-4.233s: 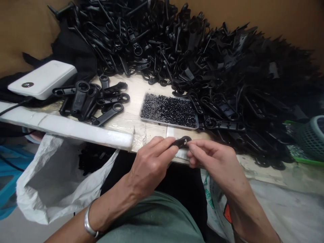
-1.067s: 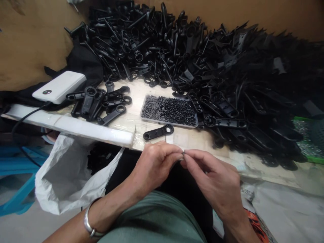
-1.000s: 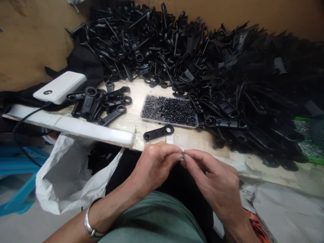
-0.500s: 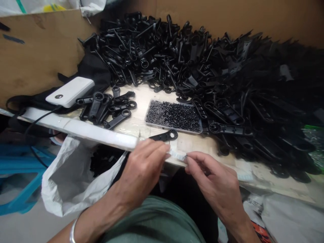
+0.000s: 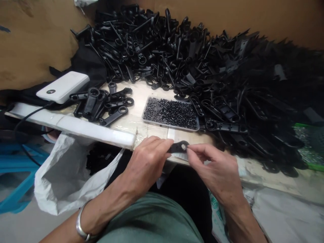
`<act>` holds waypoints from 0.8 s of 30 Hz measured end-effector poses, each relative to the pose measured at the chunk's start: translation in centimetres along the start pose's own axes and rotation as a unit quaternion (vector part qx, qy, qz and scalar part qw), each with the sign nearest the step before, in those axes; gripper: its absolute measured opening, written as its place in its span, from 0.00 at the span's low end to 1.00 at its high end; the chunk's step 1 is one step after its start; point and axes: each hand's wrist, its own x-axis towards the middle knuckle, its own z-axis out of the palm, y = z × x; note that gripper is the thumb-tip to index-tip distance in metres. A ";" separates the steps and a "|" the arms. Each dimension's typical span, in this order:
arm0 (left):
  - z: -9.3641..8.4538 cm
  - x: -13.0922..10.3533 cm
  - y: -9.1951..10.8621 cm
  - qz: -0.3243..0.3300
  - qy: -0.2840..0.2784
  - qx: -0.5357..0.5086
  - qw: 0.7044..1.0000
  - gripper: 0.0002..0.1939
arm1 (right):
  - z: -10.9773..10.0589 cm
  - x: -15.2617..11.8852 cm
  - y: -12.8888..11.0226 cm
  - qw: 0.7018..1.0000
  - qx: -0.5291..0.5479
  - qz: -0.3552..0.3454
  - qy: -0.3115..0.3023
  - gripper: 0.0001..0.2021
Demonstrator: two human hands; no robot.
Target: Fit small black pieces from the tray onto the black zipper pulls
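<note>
My left hand (image 5: 149,160) is closed on a black plastic part (image 5: 179,147) at the table's front edge, its ringed end pointing right. At that ringed end, my right hand (image 5: 215,165) has thumb and forefinger pinched together; whatever sits between the fingertips is too small to make out. Just behind the hands lies a clear shallow tray (image 5: 170,127) full of small black pieces. Several similar black parts (image 5: 115,116) lie to the left of the tray.
A large heap of black parts (image 5: 152,50) covers the back and right. A white power bank (image 5: 63,87) with a cable lies left. A white sack (image 5: 50,182) hangs open below the front edge, near a blue stool (image 5: 20,195). A green tray (image 5: 310,145) stands far right.
The black part, lying behind my left hand before, is now between my hands with its ringed end at my right fingertips. The whole view has shifted slightly.
</note>
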 end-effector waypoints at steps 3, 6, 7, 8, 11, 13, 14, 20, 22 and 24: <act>0.4 -0.1 0.1 -0.015 -0.018 -0.020 1.000 0.11 | 0.2 0.0 0.5 1.000 -0.020 -0.021 -0.012 0.03; 0.5 -0.1 -0.1 -0.019 -0.016 -0.031 0.999 0.11 | 0.5 0.0 0.8 0.998 -0.046 -0.045 -0.009 0.03; 0.5 -0.1 -0.2 -0.017 -0.014 -0.035 0.999 0.11 | 0.6 0.0 0.7 0.997 -0.053 -0.053 -0.009 0.03; 0.5 -0.1 -0.2 -0.017 -0.014 -0.037 0.999 0.11 | 0.7 0.0 0.7 0.996 -0.061 -0.063 -0.010 0.04; 0.5 -0.1 -0.1 -0.018 -0.014 -0.044 0.999 0.09 | 0.7 0.0 0.5 0.992 -0.082 -0.097 -0.013 0.06; 0.5 -0.2 -0.1 -0.019 -0.015 -0.049 0.999 0.08 | 0.7 -0.1 0.5 0.988 -0.096 -0.117 -0.018 0.06; 0.5 -0.2 -0.1 -0.019 -0.015 -0.052 0.998 0.08 | 0.7 -0.1 0.4 0.987 -0.103 -0.124 -0.021 0.06; 0.6 -0.4 0.1 -0.023 -0.009 -0.061 0.998 0.08 | 0.7 0.0 0.0 0.978 -0.144 -0.131 -0.071 0.11; 0.6 -0.4 0.1 -0.025 -0.011 -0.066 0.997 0.09 | 0.6 0.3 -0.4 0.978 -0.140 -0.114 -0.105 0.11; 0.6 -0.3 0.2 -0.022 -0.008 -0.069 0.997 0.10 | 0.3 0.6 -0.7 0.979 -0.128 -0.082 -0.137 0.09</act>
